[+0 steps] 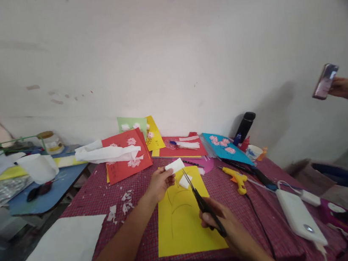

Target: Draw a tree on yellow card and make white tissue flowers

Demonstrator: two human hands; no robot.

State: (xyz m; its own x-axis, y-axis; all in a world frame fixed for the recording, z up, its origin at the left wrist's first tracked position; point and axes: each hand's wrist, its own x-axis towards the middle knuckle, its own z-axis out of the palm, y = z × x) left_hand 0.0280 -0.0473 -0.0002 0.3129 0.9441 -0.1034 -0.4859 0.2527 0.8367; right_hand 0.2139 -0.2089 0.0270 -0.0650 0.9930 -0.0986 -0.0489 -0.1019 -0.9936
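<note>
Between the fingers of my left hand [161,183] is a small white folded piece of paper [175,166], held above the far part of a yellow sheet [189,227]. Thin curved lines are drawn on that sheet. My right hand [219,216] grips black-handled scissors [205,205], whose blades point up and away, near the white paper but apart from it. Another small white piece of paper [185,181] lies on the yellow sheet behind the blades.
Red cards with pink flowers [131,170] and a blue card [227,147] stand at the back. A yellow glue gun [236,178] and a white power bank [300,216] lie right. White paper [58,252] covers the left corner. At far right, another person's hand [346,89] holds a phone [325,81].
</note>
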